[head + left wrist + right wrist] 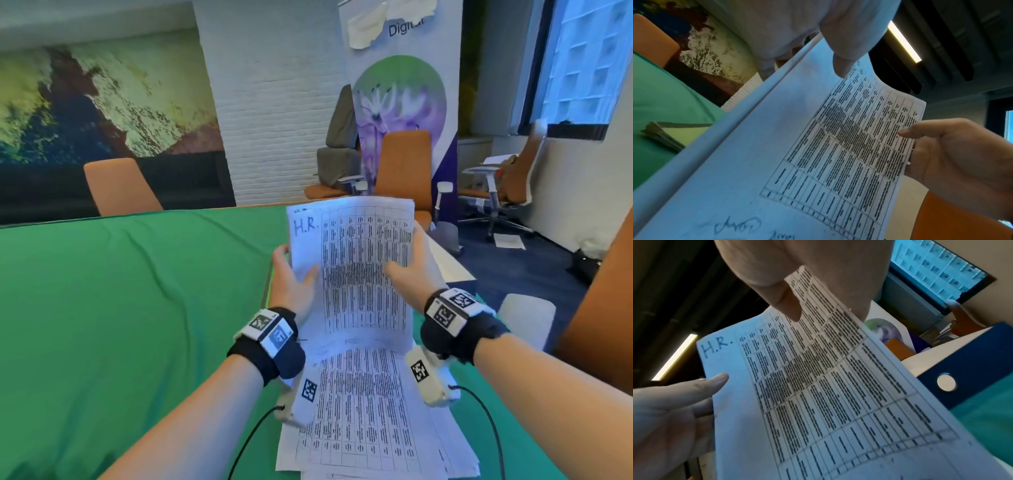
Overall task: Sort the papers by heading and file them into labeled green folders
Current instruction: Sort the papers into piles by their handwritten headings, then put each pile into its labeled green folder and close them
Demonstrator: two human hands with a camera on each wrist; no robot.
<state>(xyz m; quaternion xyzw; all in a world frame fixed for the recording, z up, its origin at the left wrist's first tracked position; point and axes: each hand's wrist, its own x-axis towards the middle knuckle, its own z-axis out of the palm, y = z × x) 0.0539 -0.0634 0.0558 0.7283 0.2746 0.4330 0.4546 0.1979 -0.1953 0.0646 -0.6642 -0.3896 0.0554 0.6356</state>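
I hold a sheaf of printed table sheets (352, 274) upright over the green-covered table (120, 308); the front sheet is headed "H.R." in blue pen. My left hand (296, 263) pinches its left edge, thumb in front and fingers behind. My right hand (409, 253) pinches the right edge the same way. The left wrist view shows the sheaf (797, 146) and a pile of pale green folders (663, 133) lying on the cloth to the left. The heading also shows on the front sheet (818, 386) in the right wrist view. More printed sheets (370, 428) lie flat below my wrists.
A blue binder (962, 366) with a round hole lies right of the sheaf. Orange chairs stand behind the table (120, 185) and at the far end (404, 164). A white tabletop (452, 267) adjoins on the right. Thin black cables trail from my wrists.
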